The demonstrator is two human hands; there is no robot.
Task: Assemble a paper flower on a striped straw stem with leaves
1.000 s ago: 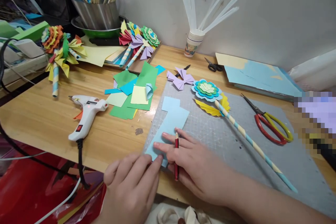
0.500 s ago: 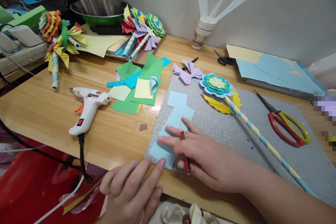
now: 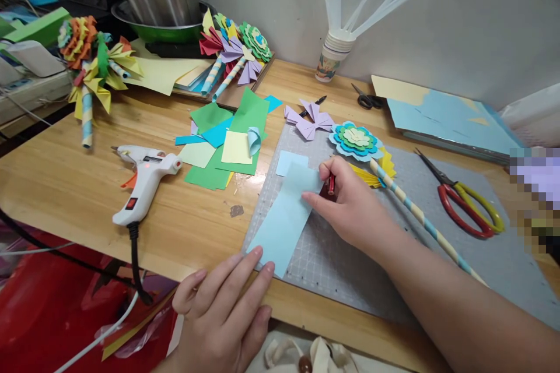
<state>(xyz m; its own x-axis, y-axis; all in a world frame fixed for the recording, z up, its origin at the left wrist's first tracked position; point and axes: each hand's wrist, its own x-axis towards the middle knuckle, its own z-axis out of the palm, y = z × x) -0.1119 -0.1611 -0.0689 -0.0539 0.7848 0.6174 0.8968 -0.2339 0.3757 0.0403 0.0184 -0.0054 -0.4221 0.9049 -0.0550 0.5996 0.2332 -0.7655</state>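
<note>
On the left of the grey cutting mat (image 3: 335,253), a blue paper strip (image 3: 285,218) runs lengthwise from near-left to far-right. The left hand (image 3: 227,309), fingers loosely spread, touches its near end while the right hand (image 3: 350,201), holding a red pencil (image 3: 331,184), pinches its far-right edge; this looks like positioning, and the next move calls for a steady near end.

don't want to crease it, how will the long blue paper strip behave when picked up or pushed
Probably light and floppy, since the blue paper strip shows hardly any thickness at its edges. It may bow rather than slide if pushed, with the left hand at its near end. It seems unlikely to roll, lying mostly flat on the grey mat.
</note>
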